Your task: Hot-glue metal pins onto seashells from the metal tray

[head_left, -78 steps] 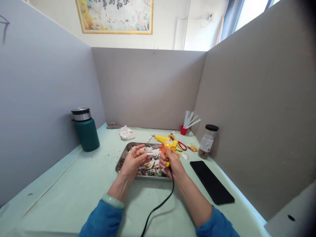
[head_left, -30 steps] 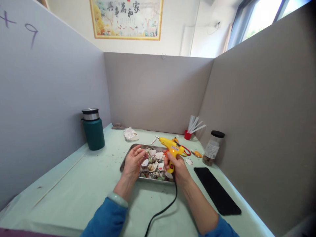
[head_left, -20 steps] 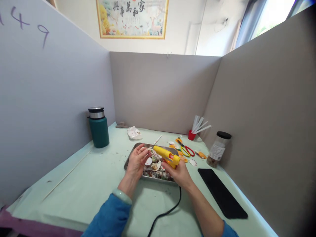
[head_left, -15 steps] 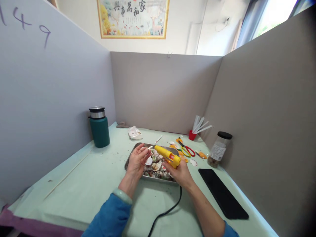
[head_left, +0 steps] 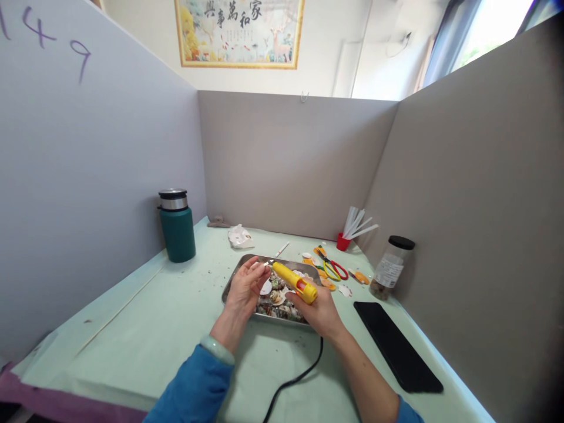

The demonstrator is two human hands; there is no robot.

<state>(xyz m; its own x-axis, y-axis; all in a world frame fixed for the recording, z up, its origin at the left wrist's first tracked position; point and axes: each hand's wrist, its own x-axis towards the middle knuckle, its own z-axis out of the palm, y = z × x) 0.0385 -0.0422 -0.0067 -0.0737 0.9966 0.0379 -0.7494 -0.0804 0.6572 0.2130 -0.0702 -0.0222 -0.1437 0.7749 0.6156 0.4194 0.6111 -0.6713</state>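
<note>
My right hand (head_left: 321,308) is wrapped round a yellow hot glue gun (head_left: 293,279), its nozzle pointing left. The nozzle tip is close by the fingertips of my left hand (head_left: 245,288); whether it touches anything there I cannot tell. Thumb and fingers of that hand are pinched on a small whitish piece, too small to name. Both hands are above a metal tray (head_left: 282,321) filled with seashells (head_left: 278,295). From the glue gun a black cord (head_left: 294,380) runs down toward the front edge.
Red-and-yellow-handled scissors (head_left: 332,267) lie among orange and white shell pieces. Behind them a red cup (head_left: 342,241) holds glue sticks. To the right are a black-lidded jar (head_left: 390,269) and a black flat slab (head_left: 396,346). A green bottle (head_left: 178,232) and crumpled paper (head_left: 240,237) stand left.
My right hand has brought the glue gun slightly left, so its nozzle is now nearer my left fingertips. My left hand stays almost where it was.
</note>
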